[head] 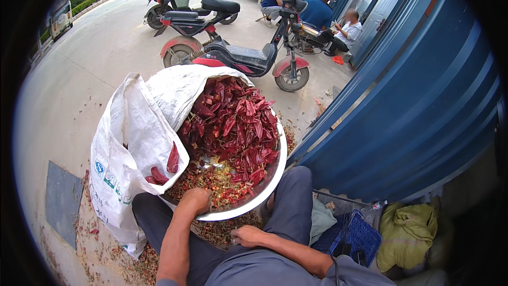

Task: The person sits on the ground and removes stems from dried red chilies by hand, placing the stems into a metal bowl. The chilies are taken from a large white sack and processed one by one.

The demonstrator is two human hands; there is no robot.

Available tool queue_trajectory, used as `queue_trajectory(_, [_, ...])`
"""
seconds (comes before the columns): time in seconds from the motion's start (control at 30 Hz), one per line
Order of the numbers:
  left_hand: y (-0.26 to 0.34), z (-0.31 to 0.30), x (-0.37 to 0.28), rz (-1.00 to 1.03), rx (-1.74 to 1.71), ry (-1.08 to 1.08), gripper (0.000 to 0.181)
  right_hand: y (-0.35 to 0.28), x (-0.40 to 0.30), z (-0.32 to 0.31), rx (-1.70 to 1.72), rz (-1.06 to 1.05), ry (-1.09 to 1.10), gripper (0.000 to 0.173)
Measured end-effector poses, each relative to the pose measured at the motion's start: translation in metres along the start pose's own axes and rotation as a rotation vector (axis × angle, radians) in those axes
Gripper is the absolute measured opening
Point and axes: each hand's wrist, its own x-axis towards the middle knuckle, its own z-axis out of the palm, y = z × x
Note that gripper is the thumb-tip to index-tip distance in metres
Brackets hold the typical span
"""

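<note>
A wide metal basin (283, 143) stands before me, heaped with dried red chili peppers (234, 115). Stems and broken bits (226, 190) gather along its near side. My left hand (197, 200) is curled over these scraps at the near left rim; its fingertips are hidden, so I cannot tell if it holds anything. Lower, outside the basin and close to my thigh, is my right hand (249, 236) with bent fingers. A small greyish spot shows at its fingertips, too unclear to name. A white woven sack (119, 159) leans on the basin's left, a few chilies (158, 175) in its mouth.
A red and black electric scooter (242, 53) is parked beyond the basin. Blue corrugated metal sheeting (389, 127) rises at right. A blue plastic crate (359, 230) and a yellow-green sack (406, 230) lie at lower right. Several people (317, 12) sit farther back.
</note>
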Motion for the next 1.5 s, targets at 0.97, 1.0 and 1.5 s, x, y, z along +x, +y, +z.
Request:
queue_trajectory(0.97, [-0.042,-0.048,0.103,0.163,0.264,0.151,0.015,0.120,0.226,-0.169,-1.104,-0.090,0.105,0.024])
queue_trajectory(1.0, [-0.042,-0.049,0.101,0.157,0.270,0.181,0.015,0.117,0.215,-0.166,-1.050,-0.178,0.195,0.014])
queue_trajectory(1.5, [-0.015,-0.075,0.101,0.121,-1.299,0.021,0.029,0.030,0.104,-0.194,-0.763,-0.719,0.879,0.028])
